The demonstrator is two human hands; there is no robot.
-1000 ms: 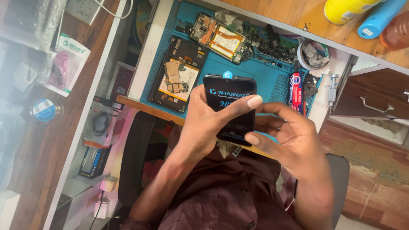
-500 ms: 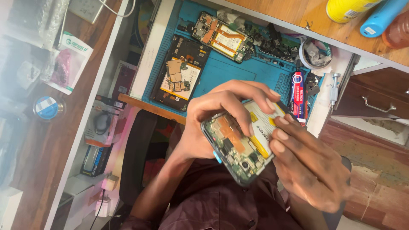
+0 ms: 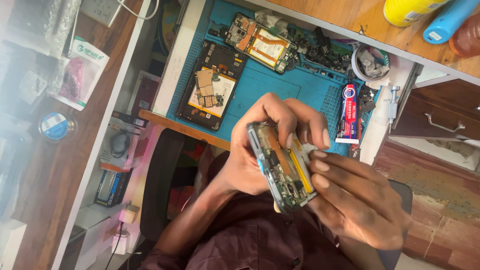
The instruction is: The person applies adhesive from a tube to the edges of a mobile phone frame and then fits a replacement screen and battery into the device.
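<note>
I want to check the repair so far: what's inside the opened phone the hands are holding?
Inside the opened phone show circuit boards, copper-coloured parts and a yellow strip. Left hand fingers and right hand fingertips cover its far side.

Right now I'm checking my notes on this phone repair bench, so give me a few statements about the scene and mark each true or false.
1. Both hands hold an opened phone with its insides showing. True.
2. The opened phone lies flat on the blue mat. False: it is held up above the person's lap, off the mat.
3. Two more opened phones lie on the blue mat. True: a dark one and another further back.
4. The red and white tube is in the right hand. False: it lies on the mat's edge.
5. The left hand is empty. False: its fingers grip the phone.
</note>
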